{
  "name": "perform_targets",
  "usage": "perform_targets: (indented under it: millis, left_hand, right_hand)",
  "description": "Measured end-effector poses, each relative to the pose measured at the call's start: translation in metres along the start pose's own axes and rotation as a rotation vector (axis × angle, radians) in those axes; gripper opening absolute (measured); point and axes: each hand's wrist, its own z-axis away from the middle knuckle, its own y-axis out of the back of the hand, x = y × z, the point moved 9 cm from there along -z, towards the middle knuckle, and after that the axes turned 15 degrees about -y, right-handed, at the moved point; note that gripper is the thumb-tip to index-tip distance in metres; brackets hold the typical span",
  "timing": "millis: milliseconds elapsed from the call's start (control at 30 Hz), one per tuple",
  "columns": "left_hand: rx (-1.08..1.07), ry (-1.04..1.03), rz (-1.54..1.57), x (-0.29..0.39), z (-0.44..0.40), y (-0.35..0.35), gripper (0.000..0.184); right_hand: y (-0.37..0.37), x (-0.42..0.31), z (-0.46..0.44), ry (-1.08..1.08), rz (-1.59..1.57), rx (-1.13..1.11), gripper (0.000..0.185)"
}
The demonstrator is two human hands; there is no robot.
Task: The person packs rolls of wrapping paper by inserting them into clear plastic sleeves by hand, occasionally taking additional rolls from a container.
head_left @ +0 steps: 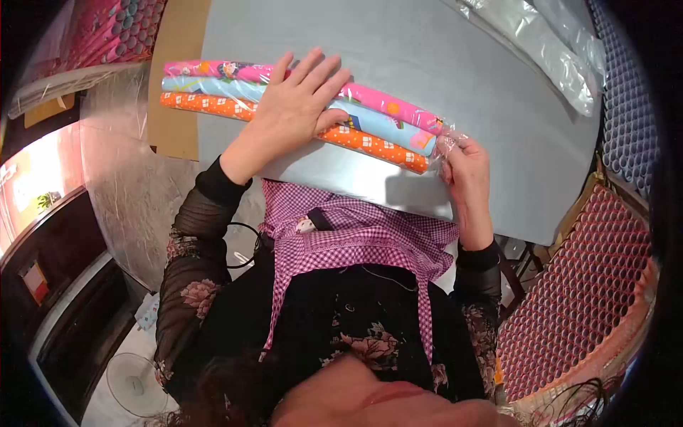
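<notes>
Three patterned rolls lie side by side on the grey table top (284, 28): a pink one (391, 104), a light blue one (388, 128) and an orange one with white marks (206, 104). My left hand (295, 107) rests flat across the middle of the rolls, fingers spread. At the right end of the rolls, my right hand (462, 165) has its fingers pinched on clear plastic film (449, 131) that sticks out past the roll ends.
Clear plastic sleeves (530, 43) lie at the table's back right. Stacked rolls stand end-on at the right (576, 285), along the far right edge (626, 107) and at the upper left (117, 35). A glass bowl (135, 384) sits at the lower left.
</notes>
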Motion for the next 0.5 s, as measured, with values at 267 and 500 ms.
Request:
perform_targets:
  millis: [267,500]
  left_hand:
    - [-0.032,0.018,0.144,0.001,-0.002,0.004,0.059]
    - [-0.12,0.015,0.237,0.006,0.002,-0.009,0.069]
  right_hand:
    - [-0.003,0.001,-0.006,-0.06,0.199,0.023,0.008]
    - [-0.016,-0.007,0.006,-0.061,0.243,-0.037,0.018]
